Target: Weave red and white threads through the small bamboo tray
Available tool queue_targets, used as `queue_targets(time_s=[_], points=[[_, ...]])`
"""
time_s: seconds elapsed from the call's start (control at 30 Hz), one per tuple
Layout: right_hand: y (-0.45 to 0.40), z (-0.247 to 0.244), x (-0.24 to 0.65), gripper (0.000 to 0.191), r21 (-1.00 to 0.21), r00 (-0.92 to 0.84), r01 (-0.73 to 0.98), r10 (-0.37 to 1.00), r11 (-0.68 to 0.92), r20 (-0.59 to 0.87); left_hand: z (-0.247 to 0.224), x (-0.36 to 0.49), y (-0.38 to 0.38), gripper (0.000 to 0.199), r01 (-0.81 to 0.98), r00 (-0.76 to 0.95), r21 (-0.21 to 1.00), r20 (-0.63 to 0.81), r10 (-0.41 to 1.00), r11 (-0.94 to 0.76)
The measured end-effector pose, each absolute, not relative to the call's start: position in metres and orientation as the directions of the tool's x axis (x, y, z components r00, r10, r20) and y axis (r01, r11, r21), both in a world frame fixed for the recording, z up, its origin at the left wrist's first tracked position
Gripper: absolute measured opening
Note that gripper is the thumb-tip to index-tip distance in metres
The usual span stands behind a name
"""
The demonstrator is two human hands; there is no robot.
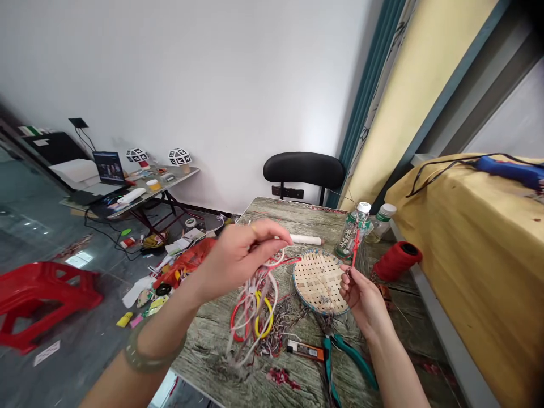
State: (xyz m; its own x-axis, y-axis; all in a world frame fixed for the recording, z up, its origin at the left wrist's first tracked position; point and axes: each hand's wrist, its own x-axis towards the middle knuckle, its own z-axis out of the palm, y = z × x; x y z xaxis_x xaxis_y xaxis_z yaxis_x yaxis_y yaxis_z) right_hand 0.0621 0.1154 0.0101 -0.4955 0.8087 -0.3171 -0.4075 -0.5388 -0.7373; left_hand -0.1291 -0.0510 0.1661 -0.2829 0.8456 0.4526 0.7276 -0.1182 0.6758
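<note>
My left hand [244,252] is raised over the table with thumb and fingertips pinched together; what they hold, if anything, is too fine to make out. My right hand [364,297] is closed on a thin red cord [356,246], which stands up from the fingertips. Beside the right hand lies a round woven bamboo tray [312,280] with small scraps on it. Below my left hand are a tangle of pale cords [272,283], a red ring [233,323] and a yellow ring [271,320]. Teal-handled pliers [355,354] lie nearer me, next to a small orange-and-black pack [309,350].
Behind the right hand stand a green-labelled bottle [349,235] and a second bottle [382,221]. A red thread spool [397,260] lies at the right. A white roll [308,240] is at the back. A black chair [304,170] stands beyond the table, a red stool [46,294] far left.
</note>
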Motion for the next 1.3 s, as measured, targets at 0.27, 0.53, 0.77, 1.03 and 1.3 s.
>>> queue_targets(time_s=[0.27,0.53,0.77,1.03,1.3], points=[[0.119,0.005,0.068,0.039,-0.759,-0.477,-0.389,0.819,-0.523,-0.32,0.098,-0.156,-0.058,0.029,0.862,0.037,0.506,-0.124,0.992,0.031],[0.122,0.003,0.073,0.038,-0.777,-0.484,-0.35,0.811,-0.523,-0.328,-0.027,-0.148,-0.111,0.023,0.624,-0.67,0.34,-0.231,0.706,0.703],[0.124,0.0,0.073,0.04,-0.782,-0.5,-0.324,0.798,-0.533,-0.337,-0.046,-0.155,-0.114,0.004,0.417,-0.78,0.513,-0.221,0.585,0.75],[0.123,-0.001,0.064,0.039,-0.772,-0.523,-0.321,0.782,-0.548,-0.339,0.042,-0.147,-0.125,0.025,0.492,-0.769,0.651,0.015,0.639,0.577],[0.121,0.0,0.06,0.032,-0.768,-0.547,-0.329,0.774,-0.549,-0.319,0.087,-0.145,-0.142,0.024,0.679,-0.728,0.457,0.323,0.605,0.574]])
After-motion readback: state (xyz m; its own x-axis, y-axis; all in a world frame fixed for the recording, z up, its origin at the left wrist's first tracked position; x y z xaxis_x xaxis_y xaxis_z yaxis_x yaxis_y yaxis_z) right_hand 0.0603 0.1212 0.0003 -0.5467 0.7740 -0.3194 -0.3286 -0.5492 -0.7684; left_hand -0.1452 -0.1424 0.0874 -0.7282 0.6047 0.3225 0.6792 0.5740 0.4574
